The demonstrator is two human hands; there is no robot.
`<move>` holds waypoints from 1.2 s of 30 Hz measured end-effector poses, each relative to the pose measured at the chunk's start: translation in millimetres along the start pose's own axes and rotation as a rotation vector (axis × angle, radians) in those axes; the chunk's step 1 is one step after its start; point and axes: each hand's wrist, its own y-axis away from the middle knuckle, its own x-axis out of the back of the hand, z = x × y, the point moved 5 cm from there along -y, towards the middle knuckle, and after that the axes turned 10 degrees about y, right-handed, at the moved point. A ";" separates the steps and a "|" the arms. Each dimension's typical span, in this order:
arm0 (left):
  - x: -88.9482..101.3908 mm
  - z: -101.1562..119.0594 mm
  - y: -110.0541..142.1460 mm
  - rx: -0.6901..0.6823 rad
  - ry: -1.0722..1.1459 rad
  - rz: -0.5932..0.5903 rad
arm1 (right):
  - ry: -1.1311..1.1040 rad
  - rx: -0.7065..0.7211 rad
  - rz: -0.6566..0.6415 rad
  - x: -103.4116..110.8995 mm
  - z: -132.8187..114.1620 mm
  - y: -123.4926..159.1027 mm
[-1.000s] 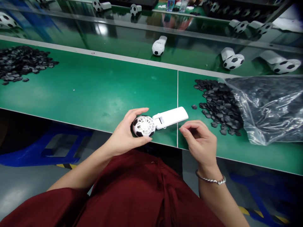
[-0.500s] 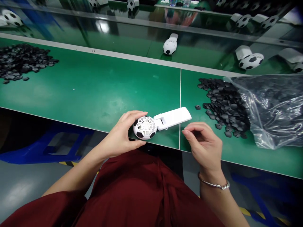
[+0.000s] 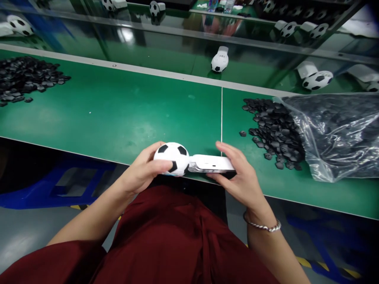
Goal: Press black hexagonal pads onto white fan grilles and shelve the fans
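A white handheld fan [image 3: 213, 161] has a round head patterned like a soccer ball, with black patches, and a flat handle pointing right. My left hand [image 3: 145, 167] is closed on the ball-shaped head, its thumb across the front. Around the far end of the handle is my right hand [image 3: 239, 173], fingers above and thumb below. The handle's narrow side, with a small dark slot, faces me. The fan's grille is turned out of sight.
Loose black patch pieces [image 3: 278, 132] lie to the right beside a clear plastic bag [image 3: 340, 138]. Another black heap [image 3: 26, 77] sits at far left. Beyond the green table [image 3: 118, 114], a similar fan [image 3: 219, 61] and several others rest on a shiny dark green surface.
The fan has been turned over, so its grille no longer shows and the patched ball side does. My right hand has moved left from beside the handle onto its end.
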 end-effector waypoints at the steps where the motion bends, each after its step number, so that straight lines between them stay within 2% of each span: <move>1: -1.0 -0.9 -2.3 0.021 0.103 0.015 | -0.013 0.010 -0.024 -1.8 -0.6 1.0; 5: -11.1 -6.5 -15.1 0.020 0.336 0.045 | -0.001 -0.053 -0.014 -0.8 1.8 5.1; 9: -22.2 -14.3 -28.0 -0.013 0.307 0.004 | -0.066 -0.196 -0.078 1.4 5.8 6.9; 12: -22.8 -17.9 -33.0 -0.018 0.296 0.023 | -0.152 -0.262 -0.134 0.5 8.1 6.7; 19: -18.3 -18.8 -32.2 0.019 0.331 0.092 | -0.301 -0.136 -0.276 -7.3 6.8 5.9; 25: -18.4 -17.4 -30.9 0.084 0.364 0.039 | -0.265 -0.196 -0.145 -0.3 14.4 5.9; 29: -17.8 -17.9 -31.1 0.116 0.360 -0.002 | -0.315 -0.220 -0.135 0.1 17.0 5.6; 32: -17.5 -18.2 -31.5 0.104 0.356 -0.009 | -0.285 -0.175 -0.132 0.9 13.2 4.0; 36: -18.1 -18.0 -31.2 0.077 0.337 -0.012 | -0.207 -0.036 -0.166 0.6 3.7 1.8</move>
